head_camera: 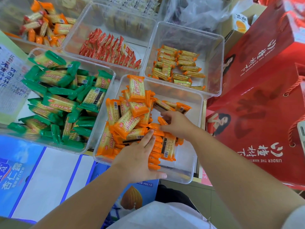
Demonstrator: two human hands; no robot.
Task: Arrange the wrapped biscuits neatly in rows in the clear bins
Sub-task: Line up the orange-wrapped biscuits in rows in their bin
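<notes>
Left hand (138, 156) grip flat on orange biscuits (132, 123); right hand (178, 124) seemingly pinching one.

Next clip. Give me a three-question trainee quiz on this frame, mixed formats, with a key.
1. True or false: both hands are in the bin of orange packs.
2. Multiple choice: the bin to the left of that one holds A) red packs B) green packs C) nothing.
3. Short answer: which hand lies flat on the orange packs, and which reaches into their far side?

Key
1. True.
2. B.
3. The left hand lies flat, fingers spread; the right hand reaches the far side, fingers curled on packs. Whether it grips one cannot be told.
</notes>
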